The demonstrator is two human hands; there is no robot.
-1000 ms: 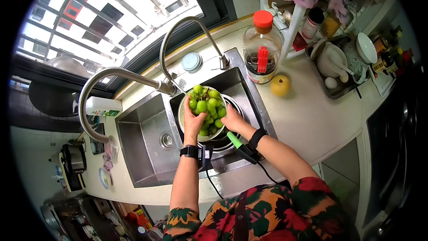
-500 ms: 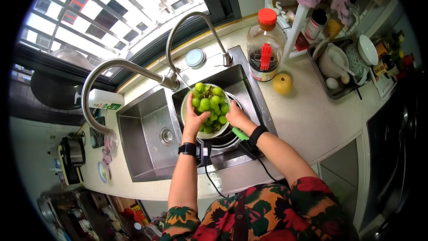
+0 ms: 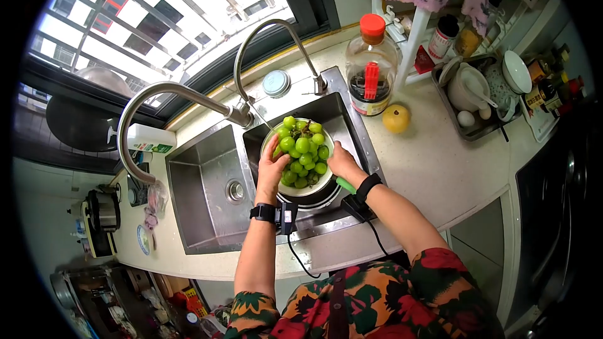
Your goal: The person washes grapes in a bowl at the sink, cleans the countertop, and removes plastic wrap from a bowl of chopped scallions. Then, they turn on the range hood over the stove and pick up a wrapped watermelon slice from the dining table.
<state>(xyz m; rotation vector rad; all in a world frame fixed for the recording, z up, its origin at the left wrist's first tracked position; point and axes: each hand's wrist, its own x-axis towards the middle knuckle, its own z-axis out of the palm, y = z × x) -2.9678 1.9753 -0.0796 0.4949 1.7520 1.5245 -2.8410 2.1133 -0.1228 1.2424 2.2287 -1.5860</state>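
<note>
A bunch of green grapes (image 3: pixel 303 147) fills a pale round bowl (image 3: pixel 319 187) above the right sink basin. My left hand (image 3: pixel 271 168) grips the bowl's left side, fingers along the rim and thumb lying against the grapes. On the opposite side, my right hand (image 3: pixel 345 163) is closed at the bowl's right rim, its fingertips partly hidden. Under the bowl a dark round vessel with a light rim (image 3: pixel 314 203) shows in the basin. A green handle-like piece (image 3: pixel 345 184) lies just below my right hand; what it belongs to is hidden.
The left sink basin (image 3: pixel 207 176) has a drain. A large faucet (image 3: pixel 176 88) and a thin curved tap (image 3: pixel 273 22) arch over the sink. To the right stand a red-lidded jar (image 3: pixel 372 69), a round yellow fruit (image 3: pixel 396 118) and a tray of dishes (image 3: pixel 461 127).
Both hands and the bowl of grapes have shifted slightly to the right. The grapes sit a little differently, and more of the right hand's back shows.
</note>
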